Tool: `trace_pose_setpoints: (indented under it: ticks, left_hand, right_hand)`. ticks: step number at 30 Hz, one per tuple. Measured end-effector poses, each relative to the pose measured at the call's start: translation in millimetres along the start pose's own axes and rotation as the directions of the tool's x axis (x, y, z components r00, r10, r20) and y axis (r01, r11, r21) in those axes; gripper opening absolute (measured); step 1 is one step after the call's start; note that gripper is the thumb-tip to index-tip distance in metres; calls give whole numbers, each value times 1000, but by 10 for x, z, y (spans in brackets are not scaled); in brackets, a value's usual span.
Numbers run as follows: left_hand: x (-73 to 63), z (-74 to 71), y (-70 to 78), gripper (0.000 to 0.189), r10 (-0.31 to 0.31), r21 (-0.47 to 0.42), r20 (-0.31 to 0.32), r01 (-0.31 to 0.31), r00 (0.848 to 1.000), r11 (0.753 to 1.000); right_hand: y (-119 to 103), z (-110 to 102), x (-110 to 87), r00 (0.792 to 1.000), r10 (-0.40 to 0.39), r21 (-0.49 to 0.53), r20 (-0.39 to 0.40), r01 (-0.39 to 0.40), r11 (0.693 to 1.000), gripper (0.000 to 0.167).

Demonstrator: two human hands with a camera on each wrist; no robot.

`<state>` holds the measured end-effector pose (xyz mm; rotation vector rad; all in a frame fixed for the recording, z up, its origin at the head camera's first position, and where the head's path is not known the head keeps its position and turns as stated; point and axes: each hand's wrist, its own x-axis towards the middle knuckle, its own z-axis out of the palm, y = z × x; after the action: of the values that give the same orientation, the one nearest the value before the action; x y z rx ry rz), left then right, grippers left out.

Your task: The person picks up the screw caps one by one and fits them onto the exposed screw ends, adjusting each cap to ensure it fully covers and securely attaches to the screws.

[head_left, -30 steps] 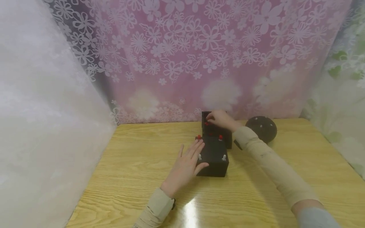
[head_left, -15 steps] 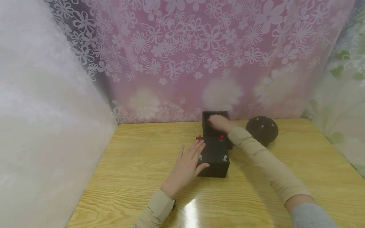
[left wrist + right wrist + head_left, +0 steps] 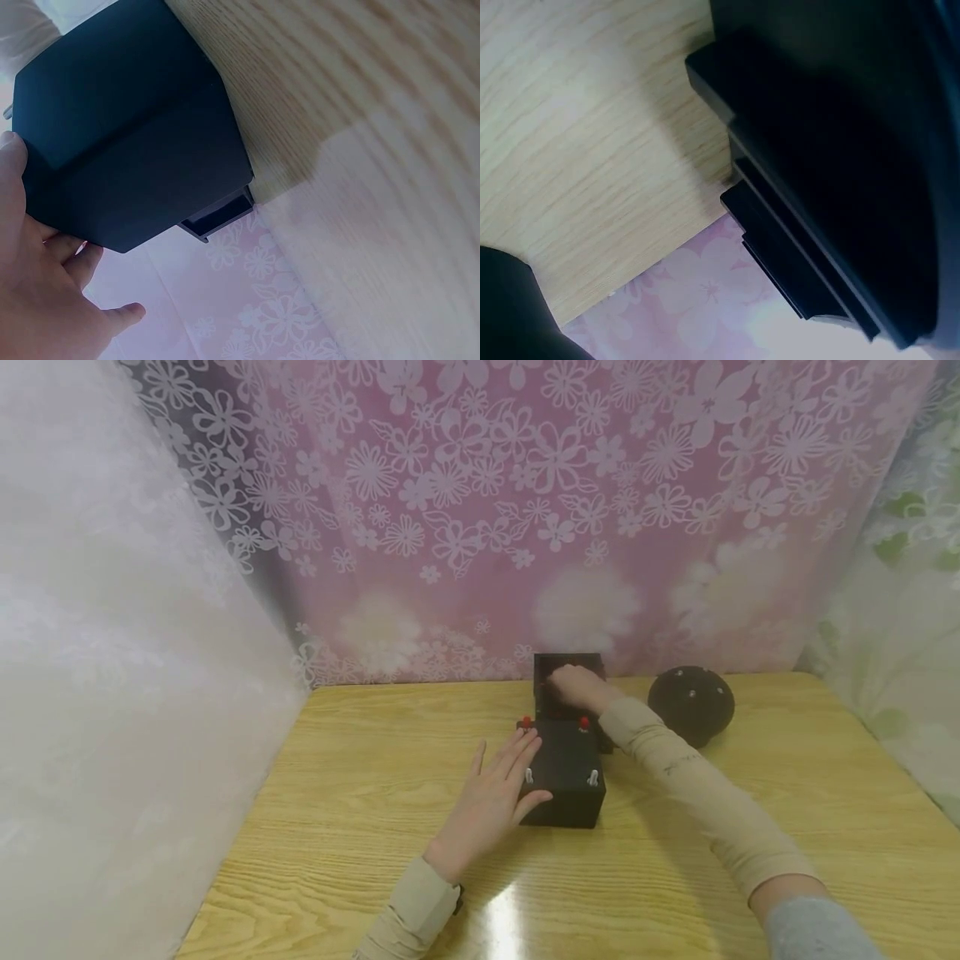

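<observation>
A black box (image 3: 564,752) sits mid-table, with two red knobs (image 3: 584,723) at its far edge and two small white levers (image 3: 593,777) nearer. My left hand (image 3: 483,802) lies along its left side, fingers straight on the top and thumb spread at the near face. Behind the box stands an upright black open-fronted case (image 3: 537,687). My right hand (image 3: 581,687) reaches into that case with bent fingers; the fingertips are hidden, and I cannot tell what they hold. Stepped black edges of the case (image 3: 780,187) fill much of the right wrist view.
A round black object (image 3: 693,703) with small pale fittings on top stands to the right, beyond my right forearm. The wooden table (image 3: 360,793) ends at a pink flowered cloth (image 3: 450,527) behind the case. Pale cloths hang at both sides.
My right hand has dropped slightly deeper into the upright case, covering the red part seen near its fingertips a second ago. My left hand stays in place on the box.
</observation>
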<state>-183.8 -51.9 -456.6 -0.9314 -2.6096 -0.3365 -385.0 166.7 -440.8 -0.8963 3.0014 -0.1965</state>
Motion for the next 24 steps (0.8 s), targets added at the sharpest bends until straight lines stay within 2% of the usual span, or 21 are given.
trace_pose_setpoints:
  ticks: [5,9,14,19,24]
  left_hand:
    - [4,-19,13,73,-1,-11,1,1,1000,1000]
    - [4,-24,13,73,-6,-20,7,6,1000,1000]
    - [-1,-15,18,74,-7,-26,15,7,1000,1000]
    - [2,-21,12,73,-16,-50,27,17,1000,999]
    - [16,-40,14,72,-15,-64,34,18,999,998]
  right_hand:
    - [12,30,-13,999,23,45,29,-24,999,25]
    - [55,29,4,999,20,82,27,-22,996,20]
    - [120,-76,-9,999,10,198,36,-17,980,14]
    - [174,-211,-51,998,8,355,57,-28,935,15]
    - [170,-317,-135,995,47,516,87,-85,852,20]
